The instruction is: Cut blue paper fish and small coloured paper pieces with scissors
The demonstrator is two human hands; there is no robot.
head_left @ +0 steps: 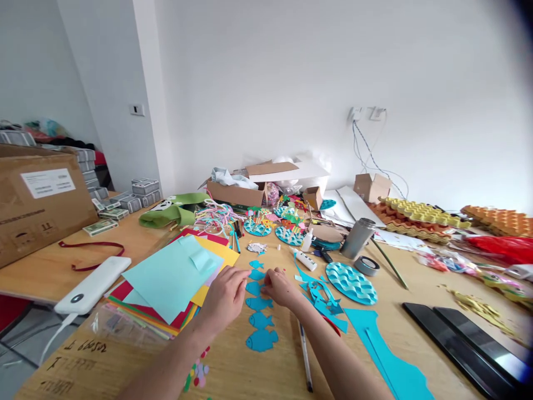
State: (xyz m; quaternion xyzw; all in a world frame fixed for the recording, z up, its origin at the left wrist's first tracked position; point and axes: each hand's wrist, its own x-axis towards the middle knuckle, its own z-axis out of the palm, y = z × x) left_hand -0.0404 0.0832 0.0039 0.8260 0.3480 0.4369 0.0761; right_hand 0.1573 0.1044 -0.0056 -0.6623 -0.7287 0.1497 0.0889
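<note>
Several blue paper fish point(261, 320) lie in a column on the wooden table, from a small one at the far end to a larger one nearest me. My left hand point(227, 291) is closed, its fingertips at the left end of the second fish point(257, 274) from the top. At that fish's right end are the curled fingers of my right hand point(278, 286). A small patterned fish point(257, 248) lies just beyond the column. Blue paper offcuts point(320, 297) and a pen point(305, 358) are beside my right forearm.
Coloured paper sheets point(170, 278) are stacked on the left, near a white power bank point(94, 285). To the right are a wavy blue oval point(351, 283), a tape roll point(367, 265), a steel bottle point(358, 239) and black phone-like slabs point(449, 347). Egg trays point(420, 216) stand behind.
</note>
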